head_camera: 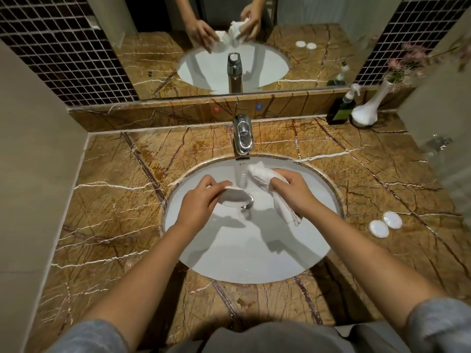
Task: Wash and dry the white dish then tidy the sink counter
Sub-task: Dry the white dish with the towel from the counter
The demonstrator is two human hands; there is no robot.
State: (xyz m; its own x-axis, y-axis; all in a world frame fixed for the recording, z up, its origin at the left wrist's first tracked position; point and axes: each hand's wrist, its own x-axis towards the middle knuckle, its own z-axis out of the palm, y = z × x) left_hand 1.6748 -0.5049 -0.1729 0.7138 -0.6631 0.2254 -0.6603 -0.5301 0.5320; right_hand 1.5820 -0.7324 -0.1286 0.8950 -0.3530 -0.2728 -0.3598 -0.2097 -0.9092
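I judge the white dish (235,198) small, light, rigid, breakable and probably slick when wet, so its rim is the safest hold. My left hand (201,200) pinches that rim over the sink basin (254,250); my right hand (290,191) is closed around a white cloth (265,175). The dish looks shallow, plain and glossy.

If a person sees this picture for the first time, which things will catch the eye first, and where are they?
The eye goes first to the two hands over the white sink in the middle: the left hand holds a small white dish, the right hand grips a white cloth. Next come the brown veined marble counter around the basin and the chrome faucet behind it. A white vase with pink flowers stands at the back right.
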